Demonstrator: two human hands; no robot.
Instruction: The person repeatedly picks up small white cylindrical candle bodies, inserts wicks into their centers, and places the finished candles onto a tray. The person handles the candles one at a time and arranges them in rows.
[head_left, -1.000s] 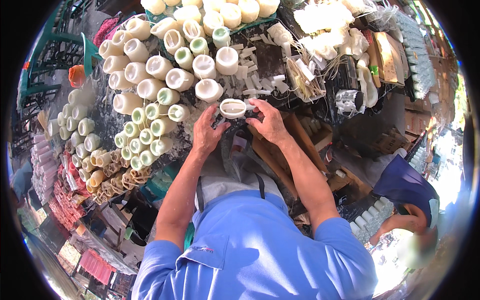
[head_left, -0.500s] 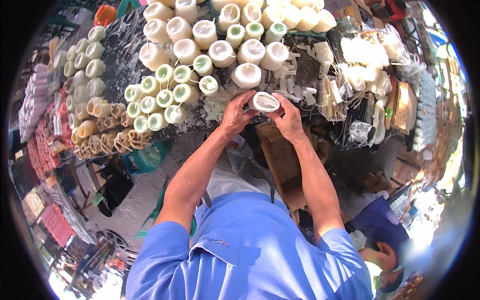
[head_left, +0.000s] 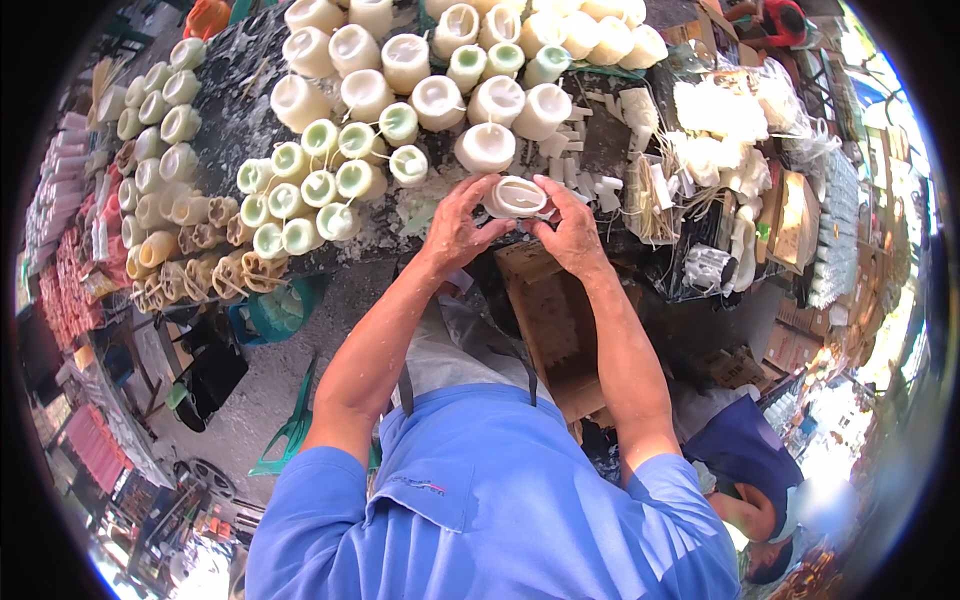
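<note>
**At the counter's near edge, both hands closed on one white candle**

Between your two hands, just above the near edge of the dark counter (head_left: pixel 245 95), you held a single white round candle (head_left: pixel 516 196) with a sunken top. Your left hand (head_left: pixel 455 225) gripped its left side and your right hand (head_left: pixel 570 228) its right side, the fingers of each wrapped and clamped against its wall. The lower part of the candle was hidden behind your thumbs and palms, so whether it touched the counter could not be told.

Directly beyond it stood one large white candle (head_left: pixel 486 147), just beside your fingertips. Behind that ran a row of large white candles (head_left: pixel 405 62); about eight showed plainly, and more at the top were cut off by the picture's rim. To the left sat a cluster of small pale green candles (head_left: pixel 318 187), about a dozen, lying close together and partly covering one another, so an exact count was not possible. Farther left, small cream and tan candles (head_left: pixel 165 215) curved toward the rim, too bent and small to number.

To your right lay short white wax pieces (head_left: pixel 600 185) scattered on the counter, then a bundle of wicks (head_left: pixel 655 190) and a heap of white moulded shapes (head_left: pixel 715 110), blurred by glare. A brown cardboard box (head_left: pixel 550 310) stood below your right wrist. Another person in a dark blue top (head_left: pixel 745 450) was at lower right, partly cut off. Your blue shirt (head_left: pixel 490 500) hid the ground beneath you.
</note>
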